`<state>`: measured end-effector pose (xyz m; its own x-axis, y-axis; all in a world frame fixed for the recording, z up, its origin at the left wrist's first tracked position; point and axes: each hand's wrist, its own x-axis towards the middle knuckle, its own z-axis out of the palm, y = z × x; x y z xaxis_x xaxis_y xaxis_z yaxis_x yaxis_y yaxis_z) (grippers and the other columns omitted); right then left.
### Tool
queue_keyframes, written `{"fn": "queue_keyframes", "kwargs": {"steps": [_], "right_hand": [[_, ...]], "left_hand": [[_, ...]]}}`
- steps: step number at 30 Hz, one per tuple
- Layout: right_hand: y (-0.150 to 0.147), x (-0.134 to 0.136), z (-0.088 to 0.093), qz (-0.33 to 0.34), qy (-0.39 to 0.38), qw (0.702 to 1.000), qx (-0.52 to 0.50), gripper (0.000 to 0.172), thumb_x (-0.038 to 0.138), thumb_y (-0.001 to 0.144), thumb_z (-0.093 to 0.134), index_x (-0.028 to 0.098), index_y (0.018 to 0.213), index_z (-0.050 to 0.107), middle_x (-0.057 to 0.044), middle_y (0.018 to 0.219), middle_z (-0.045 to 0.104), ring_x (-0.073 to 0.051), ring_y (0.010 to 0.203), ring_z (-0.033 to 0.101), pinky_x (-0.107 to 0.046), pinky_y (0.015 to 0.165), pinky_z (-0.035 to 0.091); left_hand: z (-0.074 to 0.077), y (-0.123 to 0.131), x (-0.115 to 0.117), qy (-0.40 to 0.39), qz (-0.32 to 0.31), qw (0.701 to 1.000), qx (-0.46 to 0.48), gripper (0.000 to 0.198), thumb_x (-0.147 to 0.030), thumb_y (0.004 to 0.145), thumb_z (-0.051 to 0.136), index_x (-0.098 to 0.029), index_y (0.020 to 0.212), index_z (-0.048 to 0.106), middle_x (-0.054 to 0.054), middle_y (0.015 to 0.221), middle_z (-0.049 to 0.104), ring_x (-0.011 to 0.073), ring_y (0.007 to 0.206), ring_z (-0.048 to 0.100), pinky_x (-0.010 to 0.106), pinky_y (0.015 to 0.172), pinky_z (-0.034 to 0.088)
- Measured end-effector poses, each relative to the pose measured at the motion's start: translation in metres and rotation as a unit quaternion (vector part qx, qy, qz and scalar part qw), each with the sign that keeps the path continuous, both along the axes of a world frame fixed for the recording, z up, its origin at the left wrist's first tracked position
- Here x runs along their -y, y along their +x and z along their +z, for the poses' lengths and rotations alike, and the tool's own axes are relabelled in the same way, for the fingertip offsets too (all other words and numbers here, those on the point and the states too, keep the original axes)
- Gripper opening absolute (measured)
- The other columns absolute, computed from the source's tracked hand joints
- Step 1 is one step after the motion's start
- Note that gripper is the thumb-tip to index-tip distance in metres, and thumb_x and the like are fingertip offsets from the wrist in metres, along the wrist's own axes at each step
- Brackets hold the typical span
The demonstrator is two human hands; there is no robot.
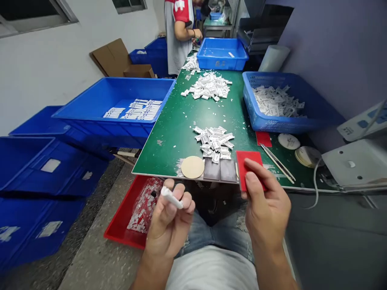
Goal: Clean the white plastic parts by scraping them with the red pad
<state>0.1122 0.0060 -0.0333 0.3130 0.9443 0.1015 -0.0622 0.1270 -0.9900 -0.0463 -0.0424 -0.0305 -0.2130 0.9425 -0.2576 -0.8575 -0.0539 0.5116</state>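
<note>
Between the thumb and fingers of my left hand [171,225] is a small white plastic piece [171,197], tilted, in front of the table's near edge. My right hand [266,201] pinches a flat red rectangular pad [248,161], held upright just over that edge. A pile of similar white plastic pieces [214,141] lies on the green table [169,145] beyond my hands. At the near edge, between the two hands, sit a round tan disc [192,167] and two dark square blocks [220,169].
A blue basket [256,117] of white pieces stands at right, near tweezers [277,162]. Farther back are a larger white pile [210,85], a blue bin [223,60] and a person [179,36]. Left are a blue tub [121,84] and, lower, a red tray [117,221].
</note>
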Motion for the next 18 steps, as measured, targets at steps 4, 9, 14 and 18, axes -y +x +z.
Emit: {"fn": "queue_keyframes", "kwargs": {"steps": [4, 9, 14, 18], "right_hand": [[0.003, 0.017, -0.009, 0.075, -0.009, 0.997, -0.013, 0.019, 0.033, 0.096, 0.078, 0.033, 0.114, 0.085, 0.0, 0.087, 0.081, -0.007, 0.055, 0.063, -0.012, 0.048, 0.053], [0.001, 0.037, -0.01, 0.129, -0.032, 0.991, -0.028, 0.017, 0.033, 0.099, 0.076, 0.034, 0.113, 0.085, 0.0, 0.087, 0.08, -0.008, 0.055, 0.065, -0.013, 0.047, 0.054], [0.0, 0.04, -0.01, 0.146, -0.003, 0.989, -0.018, 0.017, 0.03, 0.1, 0.073, 0.033, 0.112, 0.085, -0.002, 0.083, 0.081, -0.011, 0.052, 0.066, -0.017, 0.048, 0.056], [0.002, 0.043, -0.011, 0.147, 0.012, 0.989, 0.006, 0.02, 0.029, 0.101, 0.07, 0.033, 0.114, 0.085, -0.003, 0.087, 0.083, -0.014, 0.055, 0.069, -0.021, 0.05, 0.058]], "left_hand": [[0.0, 0.0, -0.005, 0.004, 0.022, 0.992, -0.124, 0.04, -0.02, 0.067, 0.1, -0.028, 0.094, 0.071, -0.006, 0.082, 0.067, 0.0122, 0.079, 0.075, 0.019, 0.07, 0.061], [-0.006, 0.008, -0.008, 0.059, 0.155, 0.931, -0.325, 0.036, -0.015, 0.068, 0.098, -0.026, 0.078, 0.065, -0.004, 0.069, 0.07, 0.0186, 0.088, 0.074, 0.032, 0.088, 0.061], [-0.003, 0.018, -0.002, 0.022, 0.203, 0.916, -0.346, 0.035, -0.011, 0.064, 0.099, -0.024, 0.076, 0.069, -0.003, 0.075, 0.073, 0.0176, 0.081, 0.074, 0.033, 0.085, 0.062], [0.003, 0.024, 0.001, -0.015, 0.219, 0.913, -0.344, 0.045, -0.008, 0.064, 0.099, -0.026, 0.087, 0.065, -0.007, 0.072, 0.074, 0.0164, 0.08, 0.076, 0.033, 0.087, 0.061]]}}
